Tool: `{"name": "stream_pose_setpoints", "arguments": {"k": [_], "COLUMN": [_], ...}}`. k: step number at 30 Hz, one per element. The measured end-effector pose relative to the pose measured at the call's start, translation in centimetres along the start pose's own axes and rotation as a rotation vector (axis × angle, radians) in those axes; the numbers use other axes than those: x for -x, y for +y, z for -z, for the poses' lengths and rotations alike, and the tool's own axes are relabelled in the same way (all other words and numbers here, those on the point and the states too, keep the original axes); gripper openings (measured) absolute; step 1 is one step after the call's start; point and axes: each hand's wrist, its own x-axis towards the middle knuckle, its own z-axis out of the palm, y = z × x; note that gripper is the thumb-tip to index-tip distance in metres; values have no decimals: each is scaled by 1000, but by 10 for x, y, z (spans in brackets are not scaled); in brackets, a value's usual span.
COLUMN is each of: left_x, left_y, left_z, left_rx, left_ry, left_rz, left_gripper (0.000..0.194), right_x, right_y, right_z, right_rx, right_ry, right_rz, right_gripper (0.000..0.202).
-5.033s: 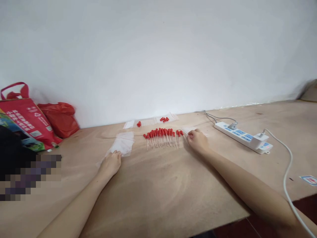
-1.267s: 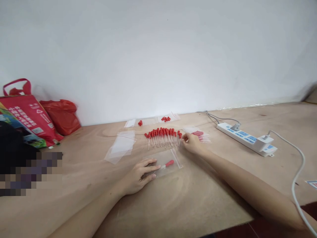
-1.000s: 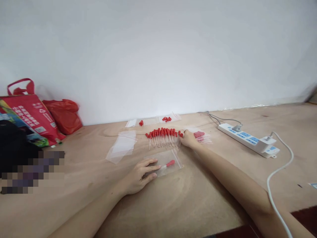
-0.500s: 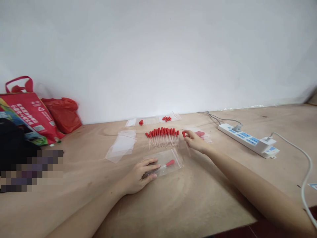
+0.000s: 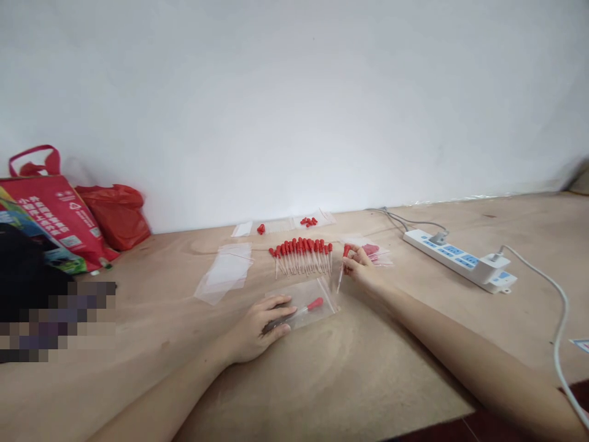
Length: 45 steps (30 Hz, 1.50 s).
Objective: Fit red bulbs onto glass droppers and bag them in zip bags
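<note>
My left hand [image 5: 262, 328] rests on a clear zip bag [image 5: 317, 291], fingers spread and pressing on it. Inside that bag lies a dropper with a red bulb [image 5: 315, 304]. Between the fingertips of my right hand [image 5: 363, 270] is another red-bulbed dropper [image 5: 341, 273], its thin clear tip pointing down, just right of the bag's upper edge. Behind the bag several droppers [image 5: 301, 255] lie side by side in a row, red bulbs toward the wall. Beside my right hand, a bag with red contents [image 5: 372, 250] is partly hidden.
Flat clear bags [image 5: 225, 270] lie left of the row. Loose red bulbs [image 5: 308, 221] and one more group [image 5: 261, 229] sit near the wall. A white power strip [image 5: 455, 258] with cables is at right, red bags [image 5: 115, 212] at left.
My right hand has shifted slightly right and down, and the dropper in it now shows more clearly. My left hand stays on the bag.
</note>
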Motion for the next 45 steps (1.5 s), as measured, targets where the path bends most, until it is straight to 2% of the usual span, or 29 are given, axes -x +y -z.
{"name": "stream_pose_setpoints", "arguments": {"k": [7,20,23,26,31,36,38,41,43,45], "left_x": [0,0,1,2,1,0,-1,-1,-1,0], "left_y": [0,3,2,1,3,3,2,0,0,1], "left_z": [0,2,1,1,2,2,1,0,-1,0], "left_rx": [17,43,45,44,45,50,45,43,50,59], "left_ry": [9,29,32,30,22,36,36,36,42,52], "left_rz": [-5,-7,17,16,12,3,1,-9,-15,-14], "left_gripper": [36,40,44,47,48,46,46,41,36,29], "right_x": [7,27,33,39,40,40,39,33,25,14], "right_y": [1,-2,-2,-3,-9,-11,-10,-6,-5,-5], "right_z": [-4,-21,-25,-28,-29,-25,-24,-21,-16,-9], "right_rx": [96,85,16,10,156,293,322,450,639,859], "right_ry": [159,176,110,-11,-186,-429,-462,-326,-184,-104], "right_rz": [90,-24,-71,-115,-140,-206,-229,-136,0,133], "right_gripper": [37,39,35,33,34,33,32,25,20,21]}}
